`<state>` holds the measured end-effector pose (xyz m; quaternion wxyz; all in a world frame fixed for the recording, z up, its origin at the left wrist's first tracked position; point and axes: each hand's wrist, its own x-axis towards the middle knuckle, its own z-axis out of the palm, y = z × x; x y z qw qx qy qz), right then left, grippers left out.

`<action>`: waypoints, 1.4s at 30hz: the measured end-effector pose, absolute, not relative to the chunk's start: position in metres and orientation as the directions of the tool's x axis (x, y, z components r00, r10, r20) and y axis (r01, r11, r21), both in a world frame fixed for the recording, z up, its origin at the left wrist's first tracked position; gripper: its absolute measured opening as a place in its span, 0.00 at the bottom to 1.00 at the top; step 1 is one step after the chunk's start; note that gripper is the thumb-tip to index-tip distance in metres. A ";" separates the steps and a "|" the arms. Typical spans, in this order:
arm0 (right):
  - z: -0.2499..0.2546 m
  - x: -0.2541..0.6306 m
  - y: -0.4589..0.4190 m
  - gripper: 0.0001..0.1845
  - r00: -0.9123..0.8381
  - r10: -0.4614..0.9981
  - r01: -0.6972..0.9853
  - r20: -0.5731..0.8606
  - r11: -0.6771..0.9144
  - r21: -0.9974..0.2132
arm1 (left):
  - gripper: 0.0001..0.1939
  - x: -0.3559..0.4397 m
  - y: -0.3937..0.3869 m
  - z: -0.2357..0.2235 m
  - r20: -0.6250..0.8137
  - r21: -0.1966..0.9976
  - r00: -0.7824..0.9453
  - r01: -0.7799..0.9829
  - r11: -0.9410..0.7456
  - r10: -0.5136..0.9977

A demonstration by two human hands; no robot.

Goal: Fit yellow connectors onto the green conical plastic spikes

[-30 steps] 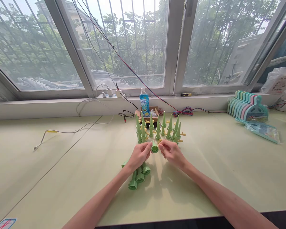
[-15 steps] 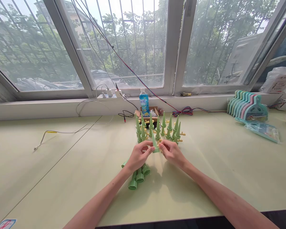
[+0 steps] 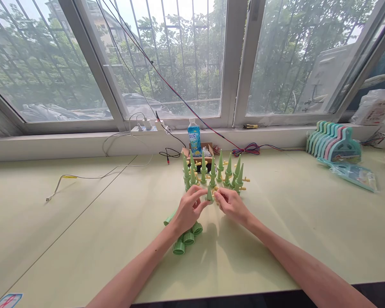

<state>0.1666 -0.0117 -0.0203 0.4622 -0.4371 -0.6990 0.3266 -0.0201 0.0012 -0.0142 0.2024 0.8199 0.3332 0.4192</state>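
Observation:
My left hand [image 3: 188, 208] and my right hand [image 3: 231, 204] meet over a pale green table [image 3: 83, 226]. Between their fingertips stands a green plastic cone spike [image 3: 209, 193], upright with its tip up. Both hands pinch it, the right one at a small yellow piece on its side. Just behind it stands a cluster of several upright green spikes with yellow side pieces [image 3: 216, 172]. Under my left wrist lie several green spikes on their sides [image 3: 186, 237], open ends toward me.
A blue-labelled bottle [image 3: 194, 138] and a small cardboard box [image 3: 204, 151] stand behind the cluster. Cables [image 3: 115, 169] run along the sill and the table's left. A row of pastel plastic items [image 3: 333, 143] and a plastic bag [image 3: 351, 174] lie at the far right.
The spike in my hands has turned from its open end facing me to standing upright, tip up, and moved slightly toward the cluster. My hands shifted forward a little.

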 end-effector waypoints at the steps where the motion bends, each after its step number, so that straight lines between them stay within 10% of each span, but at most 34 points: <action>1: -0.020 0.167 -0.012 0.20 -0.188 0.914 0.308 0.359 0.402 -0.863 | 0.07 -0.020 0.001 -0.015 0.559 0.592 0.434 0.388 -0.706 0.707; 16: -0.019 0.168 -0.014 0.17 -0.176 0.899 0.265 0.402 0.437 -0.860 | 0.28 -0.018 -0.001 -0.010 0.402 0.686 0.361 0.490 -0.538 0.842; 42: -0.020 0.167 -0.015 0.20 -0.204 0.907 0.188 0.369 0.406 -0.894 | 0.12 -0.018 -0.001 -0.012 0.542 0.617 0.371 0.433 -0.657 0.754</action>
